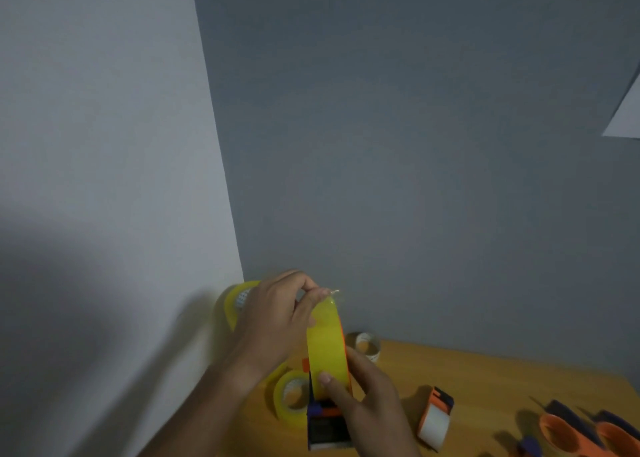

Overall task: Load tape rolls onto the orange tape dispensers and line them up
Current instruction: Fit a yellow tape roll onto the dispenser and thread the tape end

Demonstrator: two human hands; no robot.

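Note:
A yellow tape roll (328, 345) sits upright in an orange and black dispenser (327, 425), lifted above the wooden table (491, 377). My right hand (367, 401) grips the roll and dispenser from the right, thumb pressed on the tape face. My left hand (277, 321) pinches the loose tape end at the top of the roll. Another yellow roll (291, 397) lies on the table below, and a stack of yellow rolls (235, 304) stands behind my left hand. A dispenser loaded with white tape (437, 418) lies to the right.
A nearly used-up roll with a cardboard core (367, 345) stands at the table's back edge. Empty orange dispensers (588, 432) lie at the right front corner. Grey walls close in behind and to the left of the table.

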